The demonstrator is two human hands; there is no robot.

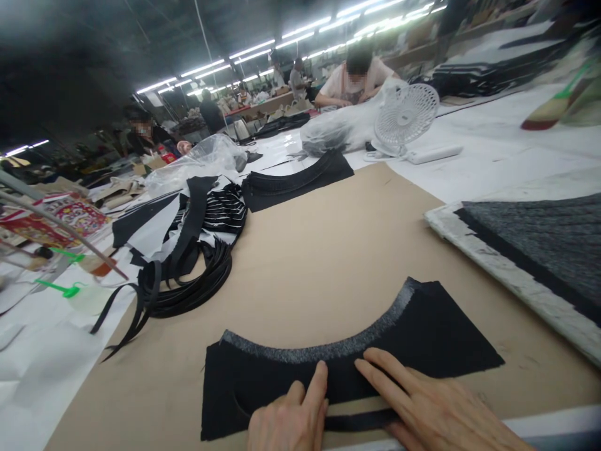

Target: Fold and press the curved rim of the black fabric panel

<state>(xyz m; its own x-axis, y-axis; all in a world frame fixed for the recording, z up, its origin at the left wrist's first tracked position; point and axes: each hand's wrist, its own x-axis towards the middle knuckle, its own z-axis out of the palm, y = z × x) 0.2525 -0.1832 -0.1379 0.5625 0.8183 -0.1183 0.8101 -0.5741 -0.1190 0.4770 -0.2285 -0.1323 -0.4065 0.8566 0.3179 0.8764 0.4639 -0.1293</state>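
Note:
A black fabric piece [446, 332] lies flat before me, its far edge curved inward and lined with a speckled grey strip [300, 354]. My left hand [291, 416] rests on its near part, index finger stretched out to the grey strip and the other fingers partly bent. To the right, my right hand [417, 391] lies on the same piece with two fingers extended and apart. A narrow black strip [359, 421] runs between both hands along the near edge; its ends are hidden under them.
Brown board [319, 269] covers the table. Coiled black strips [188, 294] and fabric scraps lie left, another curved black piece [300, 181] at the back. A grey-covered board [539, 250] stands right. Beyond are a white fan [406, 116] and a person [359, 81] bending over.

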